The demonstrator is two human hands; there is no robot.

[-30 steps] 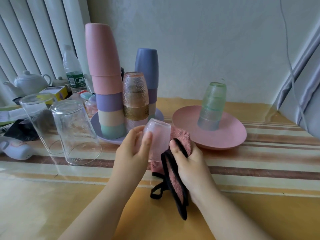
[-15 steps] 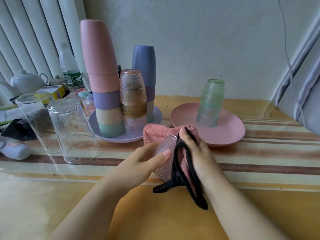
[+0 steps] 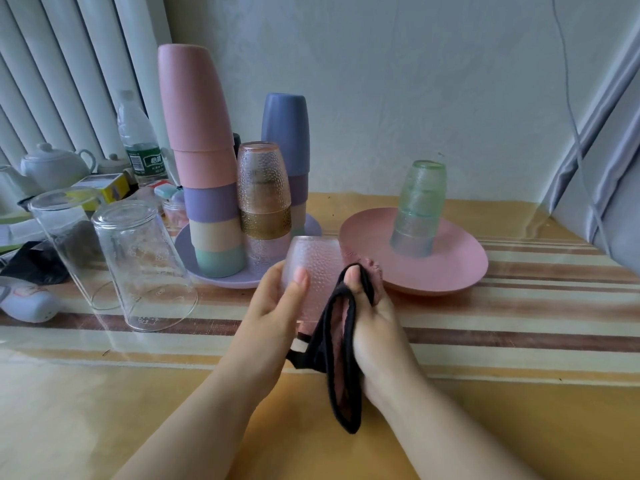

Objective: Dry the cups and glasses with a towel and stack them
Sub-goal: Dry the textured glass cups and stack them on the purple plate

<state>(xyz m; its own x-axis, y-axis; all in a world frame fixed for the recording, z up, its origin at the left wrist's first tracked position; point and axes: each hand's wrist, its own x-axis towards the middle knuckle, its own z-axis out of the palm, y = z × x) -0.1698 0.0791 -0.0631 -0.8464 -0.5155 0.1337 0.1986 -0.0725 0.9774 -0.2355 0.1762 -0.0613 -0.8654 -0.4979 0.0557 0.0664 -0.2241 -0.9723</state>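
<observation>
My left hand (image 3: 277, 303) grips a pale pink dimpled glass (image 3: 317, 268), held upside down above the table. My right hand (image 3: 372, 317) grips a pink towel with black trim (image 3: 341, 344) against the glass's right side. A purple plate (image 3: 221, 278) carries a tall stack of pastel cups (image 3: 204, 168), a second cup stack (image 3: 285, 140) and stacked amber dimpled glasses (image 3: 263, 192). On the pink plate (image 3: 460, 261) stands a stack of green glasses (image 3: 419, 206), upside down.
Two clear tall glasses (image 3: 145, 265) (image 3: 64, 233) stand upside down at the left. Behind them are a white teapot (image 3: 55, 164), a water bottle (image 3: 138, 143), a yellow box (image 3: 104, 187) and small clutter. A grey curtain (image 3: 606, 168) hangs at the right.
The glass has turned from tilted and wrapped in the towel to upright upside down. The towel has come off its top and now lies along its right side.
</observation>
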